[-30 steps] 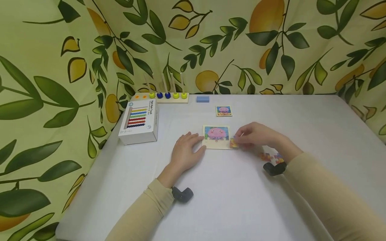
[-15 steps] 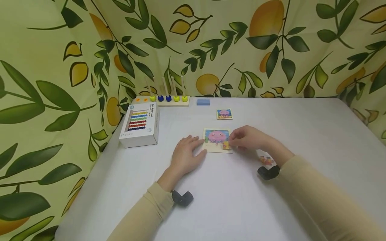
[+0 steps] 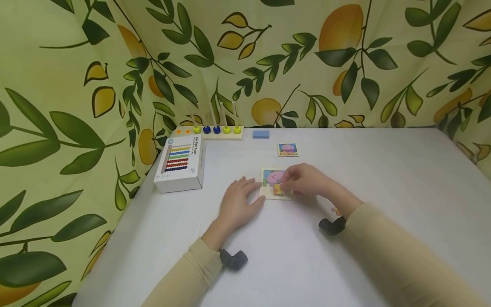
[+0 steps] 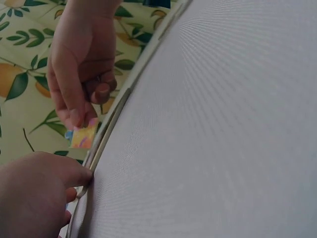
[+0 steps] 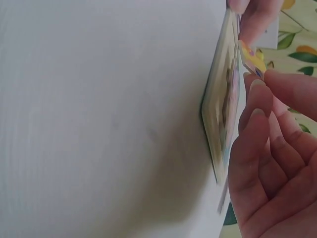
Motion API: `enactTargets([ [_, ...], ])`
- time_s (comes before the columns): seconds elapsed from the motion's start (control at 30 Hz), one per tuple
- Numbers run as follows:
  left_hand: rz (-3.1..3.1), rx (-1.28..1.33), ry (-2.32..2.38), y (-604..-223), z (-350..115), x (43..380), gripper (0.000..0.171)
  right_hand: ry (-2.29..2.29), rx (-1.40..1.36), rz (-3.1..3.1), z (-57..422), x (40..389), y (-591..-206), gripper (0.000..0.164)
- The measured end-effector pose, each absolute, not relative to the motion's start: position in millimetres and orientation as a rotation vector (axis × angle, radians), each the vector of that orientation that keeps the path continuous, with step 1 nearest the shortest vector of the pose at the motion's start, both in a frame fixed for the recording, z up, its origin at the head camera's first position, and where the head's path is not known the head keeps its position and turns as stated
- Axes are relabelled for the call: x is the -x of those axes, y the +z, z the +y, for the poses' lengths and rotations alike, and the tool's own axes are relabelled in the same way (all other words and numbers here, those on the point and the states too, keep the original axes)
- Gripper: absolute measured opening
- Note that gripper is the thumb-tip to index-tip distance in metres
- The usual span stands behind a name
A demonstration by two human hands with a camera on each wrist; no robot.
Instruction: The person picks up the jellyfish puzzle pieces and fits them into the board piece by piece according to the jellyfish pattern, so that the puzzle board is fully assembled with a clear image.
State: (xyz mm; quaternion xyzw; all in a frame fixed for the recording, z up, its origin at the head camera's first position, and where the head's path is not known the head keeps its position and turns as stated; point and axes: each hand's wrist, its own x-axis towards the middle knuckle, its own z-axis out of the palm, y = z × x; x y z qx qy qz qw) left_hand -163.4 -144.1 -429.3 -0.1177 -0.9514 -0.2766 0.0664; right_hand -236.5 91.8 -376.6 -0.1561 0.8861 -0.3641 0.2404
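A small puzzle board (image 3: 267,194) with a pink jellyfish-like picture lies mid-table; its lower strip shows bare wood. My left hand (image 3: 239,202) rests on the table at the board's left side, thumb and index finger touching that edge. Between thumb and fingertips, my right hand (image 3: 307,181) pinches a yellow jigsaw piece (image 3: 278,190) over the lower strip. In the right wrist view the piece (image 5: 252,60) appears tilted and raised off the board (image 5: 220,109). The right hand covers the board's right part. Another loose piece (image 3: 336,211) is mostly hidden by the right wrist.
Behind the board lies a small card (image 3: 288,149) with a similar pink picture. A blue block (image 3: 261,134) sits further back. At the back left are a pegged wooden counting stand (image 3: 230,135) and a white box (image 3: 180,164). A patterned curtain (image 3: 264,76) surrounds the table.
My right hand has carried the yellow piece leftward from beside the board to over its lower strip. My left hand stays at the left edge. The head view has tilted slightly up.
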Motion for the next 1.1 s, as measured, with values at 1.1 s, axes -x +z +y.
enactTargets([
  [1.1, -2.852, 0.376, -0.819, -430, -144, 163, 0.043, -0.953, 0.452, 2.525, 63, 233, -387, 0.018],
])
